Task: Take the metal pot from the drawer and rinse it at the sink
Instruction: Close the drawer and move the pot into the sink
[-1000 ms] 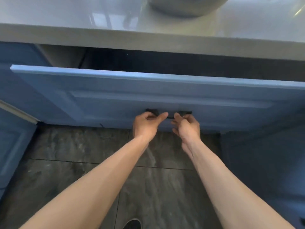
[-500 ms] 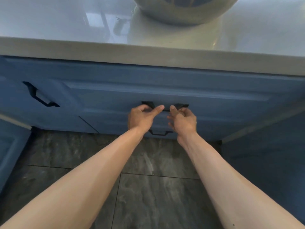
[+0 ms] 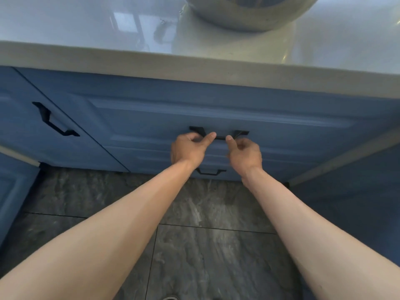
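Note:
A shiny round metal pot [image 3: 249,16] stands on the pale glossy countertop [image 3: 108,29] at the top edge of the view, with only its lower part visible. Below the counter, the wide blue drawer [image 3: 216,111] is closed flush with the cabinet. My left hand [image 3: 189,149] and my right hand [image 3: 245,153] are side by side at its black handle [image 3: 220,137]. The fingers of both are curled on the bar and the thumbs point toward each other. The sink is out of view.
A second black handle [image 3: 211,172] sits on the lower drawer just under my wrists. To the left is a blue cabinet door with a black handle [image 3: 54,120]. Another blue cabinet panel [image 3: 346,191] juts out at the right. Grey marbled floor tiles [image 3: 205,245] lie below.
One second ago the drawer stood pulled out. My hands have pushed it in by the handle and it is now closed. More of the pot on the counter has come into view.

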The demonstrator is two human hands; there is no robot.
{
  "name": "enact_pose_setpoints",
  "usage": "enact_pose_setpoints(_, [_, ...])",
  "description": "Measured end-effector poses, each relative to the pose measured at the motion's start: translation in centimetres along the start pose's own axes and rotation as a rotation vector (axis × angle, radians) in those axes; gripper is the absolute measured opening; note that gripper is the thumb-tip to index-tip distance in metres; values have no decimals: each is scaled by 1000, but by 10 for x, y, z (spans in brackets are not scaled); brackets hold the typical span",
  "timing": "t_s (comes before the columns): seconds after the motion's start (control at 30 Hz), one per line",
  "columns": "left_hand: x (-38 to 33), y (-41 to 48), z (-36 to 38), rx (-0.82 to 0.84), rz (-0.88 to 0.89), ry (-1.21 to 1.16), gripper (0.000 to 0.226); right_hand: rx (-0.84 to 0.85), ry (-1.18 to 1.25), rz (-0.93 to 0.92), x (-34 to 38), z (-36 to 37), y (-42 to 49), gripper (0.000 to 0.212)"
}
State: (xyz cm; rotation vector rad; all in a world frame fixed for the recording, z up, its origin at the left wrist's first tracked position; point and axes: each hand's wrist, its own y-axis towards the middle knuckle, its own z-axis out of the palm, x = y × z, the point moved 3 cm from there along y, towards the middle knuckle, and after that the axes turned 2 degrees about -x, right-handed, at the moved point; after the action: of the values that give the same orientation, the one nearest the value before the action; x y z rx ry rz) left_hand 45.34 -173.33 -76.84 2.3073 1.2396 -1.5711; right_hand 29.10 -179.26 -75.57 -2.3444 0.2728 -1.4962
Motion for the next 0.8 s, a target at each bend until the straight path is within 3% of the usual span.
enact_pose_setpoints(0.23, [-21, -39, -69, -25, 169, 275, 74, 37, -468, -186, 29, -75, -28, 51])
enact_pose_setpoints(0.43, [-94, -85, -127, -48, 331, 514, 88, -9, -757, -316, 94, -132, -67, 71])
enact_pose_setpoints(0.8, [-288, -161, -251, -57, 443, 631, 91, -39, -700, -380, 283, -250, -134, 82])
